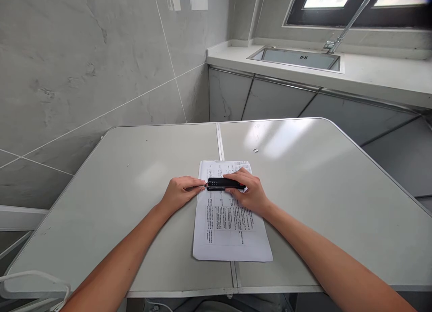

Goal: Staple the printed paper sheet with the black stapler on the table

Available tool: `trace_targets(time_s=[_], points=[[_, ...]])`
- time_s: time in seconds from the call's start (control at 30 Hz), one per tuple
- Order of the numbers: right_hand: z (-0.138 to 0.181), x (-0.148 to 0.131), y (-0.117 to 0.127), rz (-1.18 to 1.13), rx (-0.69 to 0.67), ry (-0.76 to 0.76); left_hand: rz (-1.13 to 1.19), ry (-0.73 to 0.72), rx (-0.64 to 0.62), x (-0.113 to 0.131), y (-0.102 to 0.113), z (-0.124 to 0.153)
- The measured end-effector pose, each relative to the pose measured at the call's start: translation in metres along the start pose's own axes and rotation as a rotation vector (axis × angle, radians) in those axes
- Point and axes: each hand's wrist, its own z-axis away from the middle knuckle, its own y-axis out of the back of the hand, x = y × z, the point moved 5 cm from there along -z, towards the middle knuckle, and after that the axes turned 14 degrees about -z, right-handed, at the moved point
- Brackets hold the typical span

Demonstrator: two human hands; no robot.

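The right hand [250, 194] is closed over the right part of a black stapler [222, 183], fingers curled across its top and far side. The left hand [178, 193] lies palm down just to its left, fingertips meeting the stapler's left end at the edge of the paper [229, 233]. Whether they pinch the stapler or only rest against it I cannot tell.

The stapler lies crosswise on the upper part of the printed sheets, between the two hands. The sheets lie flat on the bench [135, 168] and run from under the hands back toward the person. A tiny pale scrap [255, 150] lies on the bench beyond the right hand, well apart from it.

The stapler looks stiff, compact and light enough for one hand, and is best held along its body. The paper looks thin and limp and would likely slide on the smooth bench, so it is best pressed flat or pinched at an edge.
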Motion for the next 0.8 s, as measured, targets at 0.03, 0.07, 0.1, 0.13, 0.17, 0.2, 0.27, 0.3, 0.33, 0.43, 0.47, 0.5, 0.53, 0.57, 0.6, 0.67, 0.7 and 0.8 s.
trace_targets(time_s=[0.03, 0.07, 0.1, 0.13, 0.17, 0.2, 0.27, 0.3, 0.33, 0.43, 0.47, 0.5, 0.53, 0.57, 0.6, 0.67, 0.7, 0.8], points=[[0.000, 0.000, 0.000, 0.000, 0.002, -0.004, 0.022, 0.032, -0.006, -0.002, -0.001, 0.000], [0.000, 0.000, 0.000, 0.000, 0.004, -0.007, 0.043, 0.060, -0.014, -0.003, -0.001, -0.001], [0.000, 0.000, 0.000, -0.001, 0.006, -0.009, 0.059, 0.083, -0.022, -0.004, -0.002, -0.001], [0.000, 0.001, 0.000, -0.002, 0.007, -0.011, 0.069, 0.100, -0.030, -0.005, -0.002, -0.001], [0.000, 0.001, 0.000, -0.005, 0.007, -0.013, 0.074, 0.115, -0.035, -0.006, -0.003, -0.001], [0.000, 0.001, 0.000, -0.007, 0.006, -0.015, 0.078, 0.131, -0.038, -0.007, -0.003, -0.001], [0.001, 0.001, 0.000, -0.008, 0.004, -0.022, 0.084, 0.154, -0.039, -0.008, -0.003, -0.001], [0.001, 0.002, 0.000, -0.006, 0.004, -0.026, 0.084, 0.161, -0.037, -0.008, -0.003, -0.001], [0.001, 0.002, 0.000, -0.005, 0.003, -0.030, 0.083, 0.163, -0.032, -0.008, -0.003, -0.001], [0.002, 0.004, 0.000, -0.004, -0.002, -0.042, 0.084, 0.164, -0.024, -0.007, -0.003, -0.002], [0.002, 0.005, 0.000, -0.004, -0.003, -0.046, 0.090, 0.165, -0.028, -0.007, -0.004, -0.002], [0.002, 0.005, 0.000, -0.004, -0.003, -0.048, 0.097, 0.166, -0.035, -0.007, -0.004, -0.002], [0.002, 0.005, 0.000, -0.004, -0.004, -0.052, 0.103, 0.165, -0.045, -0.007, -0.004, -0.002], [0.002, 0.005, 0.000, -0.007, -0.003, -0.057, 0.107, 0.161, -0.052, -0.008, -0.004, -0.002], [0.001, 0.005, 0.000, -0.012, 0.001, -0.063, 0.107, 0.152, -0.055, -0.009, -0.003, -0.002], [0.001, 0.005, 0.001, -0.031, 0.014, -0.078, 0.090, 0.097, -0.069, -0.010, -0.001, -0.002], [0.000, 0.005, 0.002, -0.046, 0.022, -0.087, 0.074, 0.039, -0.079, -0.010, 0.001, -0.002], [-0.002, 0.004, 0.007, -0.106, 0.041, -0.095, 0.009, -0.195, -0.113, -0.007, 0.007, -0.001]])
